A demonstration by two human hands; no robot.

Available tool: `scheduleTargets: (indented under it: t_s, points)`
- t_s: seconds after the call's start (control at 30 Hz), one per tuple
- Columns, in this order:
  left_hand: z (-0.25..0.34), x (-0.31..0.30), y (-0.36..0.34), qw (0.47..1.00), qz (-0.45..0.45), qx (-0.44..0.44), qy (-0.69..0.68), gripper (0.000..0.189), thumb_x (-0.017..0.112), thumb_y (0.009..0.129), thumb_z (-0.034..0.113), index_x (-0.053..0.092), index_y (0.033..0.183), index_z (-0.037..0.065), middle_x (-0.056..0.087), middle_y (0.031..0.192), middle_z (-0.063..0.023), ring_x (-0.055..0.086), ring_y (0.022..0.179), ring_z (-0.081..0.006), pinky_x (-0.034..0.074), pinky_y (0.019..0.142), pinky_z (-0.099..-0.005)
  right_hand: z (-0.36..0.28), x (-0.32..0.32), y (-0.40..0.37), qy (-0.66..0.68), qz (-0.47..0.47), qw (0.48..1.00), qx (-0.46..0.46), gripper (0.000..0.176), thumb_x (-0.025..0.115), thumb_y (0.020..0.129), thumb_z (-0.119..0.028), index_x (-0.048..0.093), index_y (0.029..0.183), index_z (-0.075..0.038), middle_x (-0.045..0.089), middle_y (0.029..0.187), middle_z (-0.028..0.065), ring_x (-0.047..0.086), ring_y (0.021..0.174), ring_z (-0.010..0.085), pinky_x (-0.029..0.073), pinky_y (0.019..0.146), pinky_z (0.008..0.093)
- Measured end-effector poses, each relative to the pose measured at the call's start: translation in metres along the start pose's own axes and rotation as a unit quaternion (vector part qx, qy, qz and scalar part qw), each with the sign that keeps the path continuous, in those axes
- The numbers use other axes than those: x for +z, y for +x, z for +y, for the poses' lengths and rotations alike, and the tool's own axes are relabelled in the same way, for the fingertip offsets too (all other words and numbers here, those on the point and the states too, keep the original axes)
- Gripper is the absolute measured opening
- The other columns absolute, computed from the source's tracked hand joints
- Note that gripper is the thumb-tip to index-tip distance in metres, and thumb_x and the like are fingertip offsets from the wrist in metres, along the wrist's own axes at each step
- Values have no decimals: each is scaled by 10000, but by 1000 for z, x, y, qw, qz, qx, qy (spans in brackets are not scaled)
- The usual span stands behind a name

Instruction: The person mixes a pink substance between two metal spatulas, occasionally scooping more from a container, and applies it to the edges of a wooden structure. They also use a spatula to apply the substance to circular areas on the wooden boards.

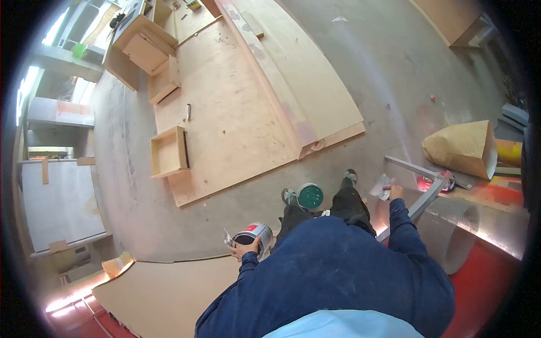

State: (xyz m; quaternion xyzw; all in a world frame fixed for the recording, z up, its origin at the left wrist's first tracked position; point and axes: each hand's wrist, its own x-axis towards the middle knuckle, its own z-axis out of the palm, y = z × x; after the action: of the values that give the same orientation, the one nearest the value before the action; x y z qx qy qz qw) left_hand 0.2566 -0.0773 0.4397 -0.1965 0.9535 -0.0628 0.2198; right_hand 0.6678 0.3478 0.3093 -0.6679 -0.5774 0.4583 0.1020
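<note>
My left hand (245, 248) is closed round the rim of a metal paint can (260, 231) with a red label, at my left side. Beside its fingers is a small greyish piece (229, 238), too small to name. My right hand (395, 192), out to the right near a grey metal frame, holds a whitish, crumpled-looking piece (384, 188) that I cannot clearly make out. An open tub of dark green paint (310, 196) stands on the floor between my feet.
Large wooden panels (225, 112) lie ahead, with a drawer-like box (168, 152) and a small knife-like tool (188, 112) on them. A metal frame (425, 200), a brown paper bag (461, 147) and a roll of clear wrap (451, 231) are at the right. Cardboard (169, 293) lies at the lower left.
</note>
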Motion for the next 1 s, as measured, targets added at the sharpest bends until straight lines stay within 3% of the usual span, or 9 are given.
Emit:
scheduleTargets:
  t_s: [0.17,0.27,0.3,0.53,0.67,0.83,0.87,0.97,1.0]
  points:
    - [22,11,-25,997,42,-12,-64,1280,868,477,577,240,1496,126,130,1546,-141,226,1398,-384,322,1064,-584,-9,-13,59,59,-16,995,81,717,310,981,-548,753,797,-15,717,769,138,679,722,249,507,769,348]
    - [33,25,-50,995,78,-5,-65,1264,858,470,597,279,1475,95,178,1528,-178,257,1380,-406,354,1069,-542,4,-24,100,-66,-23,995,-75,707,315,983,-537,751,839,1,721,818,148,682,750,249,501,809,340]
    - [43,14,-67,995,80,-15,-55,1270,857,466,602,279,1474,90,183,1525,-181,273,1372,-413,362,1061,-547,20,-29,111,-60,-38,995,-70,707,315,983,-537,751,839,1,721,818,148,682,750,249,501,809,340]
    - [57,10,-125,998,50,9,-44,1272,835,475,643,299,1450,25,206,1489,-218,333,1335,-409,352,1085,-464,81,-100,166,222,-24,960,172,696,315,998,-492,723,883,61,694,809,187,679,729,251,562,673,317]
    - [48,28,-132,998,17,-11,-55,1282,833,463,649,299,1445,23,227,1468,-218,358,1330,-369,376,1065,-459,92,-121,173,170,-20,966,196,693,306,1000,-484,720,906,64,696,848,195,676,715,261,567,688,320]
    - [42,42,-154,998,9,-42,-48,1321,839,439,648,271,1460,32,235,1456,-243,373,1319,-379,380,1064,-449,146,-102,205,57,-52,993,90,702,269,997,-498,743,907,13,707,830,181,678,745,257,553,731,325]
    - [39,46,-158,997,19,-47,-55,1319,841,439,644,274,1462,35,227,1462,-243,372,1321,-380,381,1064,-448,100,-114,184,-56,-56,994,74,701,262,992,-507,757,885,-22,716,833,158,678,794,249,524,808,317]
    - [27,57,-165,997,26,-49,-55,1328,846,440,642,264,1469,37,201,1477,-243,354,1337,-383,371,1073,-453,65,-113,177,-109,-92,986,80,689,264,989,-508,765,873,-49,721,839,148,678,845,249,488,875,309]
    - [24,59,-167,996,12,-47,-70,1338,849,440,641,252,1473,37,191,1484,-244,348,1342,-384,360,1082,-455,56,-114,176,-85,-96,989,70,696,289,982,-530,761,864,-33,719,824,157,683,827,250,524,821,325]
